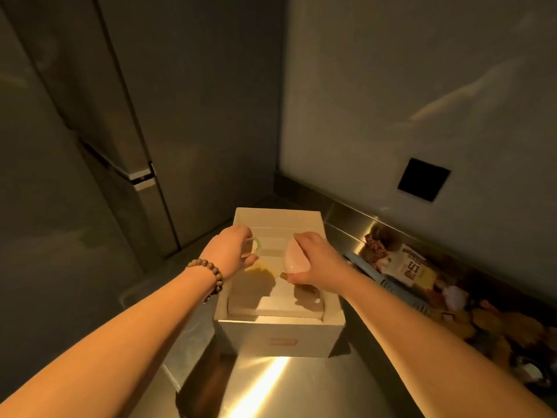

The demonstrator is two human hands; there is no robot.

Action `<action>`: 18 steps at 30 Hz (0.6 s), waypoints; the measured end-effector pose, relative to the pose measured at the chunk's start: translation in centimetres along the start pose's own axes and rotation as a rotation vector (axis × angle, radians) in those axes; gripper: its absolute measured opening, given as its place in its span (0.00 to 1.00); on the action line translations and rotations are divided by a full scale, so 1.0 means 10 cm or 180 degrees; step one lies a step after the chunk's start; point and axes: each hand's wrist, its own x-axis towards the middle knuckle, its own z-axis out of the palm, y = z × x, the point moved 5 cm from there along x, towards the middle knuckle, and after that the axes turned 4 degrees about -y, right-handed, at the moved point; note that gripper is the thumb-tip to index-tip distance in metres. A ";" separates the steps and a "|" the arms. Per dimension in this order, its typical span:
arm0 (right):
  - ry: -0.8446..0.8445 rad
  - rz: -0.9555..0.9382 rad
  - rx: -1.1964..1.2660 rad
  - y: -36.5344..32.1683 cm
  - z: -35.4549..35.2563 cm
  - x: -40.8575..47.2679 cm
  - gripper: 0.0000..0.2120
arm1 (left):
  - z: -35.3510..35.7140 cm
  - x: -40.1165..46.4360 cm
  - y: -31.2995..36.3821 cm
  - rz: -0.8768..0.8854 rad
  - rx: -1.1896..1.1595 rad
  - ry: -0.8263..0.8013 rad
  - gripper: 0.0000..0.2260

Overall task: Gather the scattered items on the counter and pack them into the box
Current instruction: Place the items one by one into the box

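Observation:
An open white box stands on the steel counter in front of me. Both hands hover over its inside. My left hand, with a bead bracelet on its wrist, grips a small clear item with a greenish rim. My right hand is closed on a pale pink rounded object, held above the box's right half. White inserts line the box's interior; a brownish thing lies under my right hand, partly hidden.
Scattered items lie along the counter's right side by the wall: a printed packet, a blue item, a patterned piece, several dim objects. A tall steel fridge stands left. A black square sits on the wall.

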 end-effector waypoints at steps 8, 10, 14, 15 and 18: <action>-0.0975 -0.0288 -0.0177 -0.15 0.78 0.62 0.43 | -0.09 0.05 -0.37 0.0029 -0.0287 0.0293 0.18; -0.1258 -0.0306 -0.0215 -0.17 0.94 0.74 0.42 | -0.13 0.06 -0.42 0.0048 -0.0346 0.0299 0.18; -0.1612 -0.0231 0.0084 -0.17 1.19 0.89 0.39 | -0.21 0.10 -0.50 0.0025 -0.0392 0.0348 0.18; -0.1646 -0.0214 0.0166 -0.16 1.22 0.91 0.39 | -0.22 0.11 -0.52 0.0020 -0.0405 0.0363 0.18; -0.1736 -0.0121 0.0342 -0.19 1.28 0.93 0.39 | -0.23 0.12 -0.56 0.0009 -0.0442 0.0397 0.18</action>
